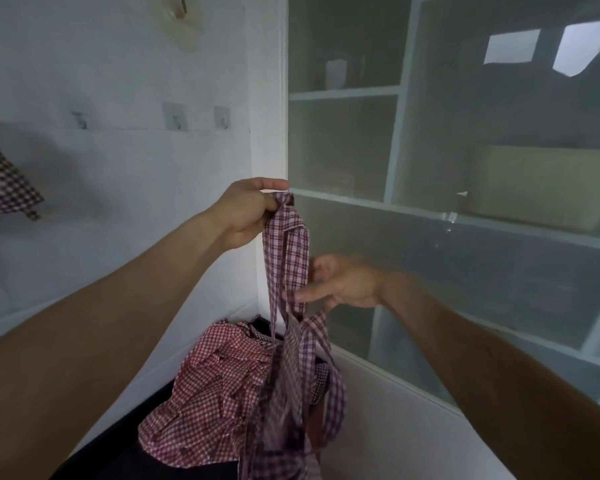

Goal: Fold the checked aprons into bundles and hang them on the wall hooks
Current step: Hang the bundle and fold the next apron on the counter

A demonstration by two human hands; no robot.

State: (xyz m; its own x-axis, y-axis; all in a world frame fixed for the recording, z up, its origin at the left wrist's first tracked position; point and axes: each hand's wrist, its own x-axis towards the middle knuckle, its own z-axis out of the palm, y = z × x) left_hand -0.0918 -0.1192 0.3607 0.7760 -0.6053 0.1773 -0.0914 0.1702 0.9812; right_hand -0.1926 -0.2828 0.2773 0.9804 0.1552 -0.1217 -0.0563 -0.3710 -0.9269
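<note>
My left hand (246,213) pinches the top of a purple-and-white checked apron (288,258), which hangs down in long straps and folds. My right hand (340,282), blurred, is beside the hanging strap with fingers spread and touching the cloth. Below lies a heap of red checked aprons (215,379) on a dark surface. Another checked apron bundle (0,181) hangs on the wall at the far left. Three small hooks (175,117) sit in a row on the white wall.
A white shelving unit with frosted panels (430,161) fills the right side and meets the wall at a corner. A pale fixture (182,15) is stuck high on the wall. A white ledge (378,410) runs below the shelves.
</note>
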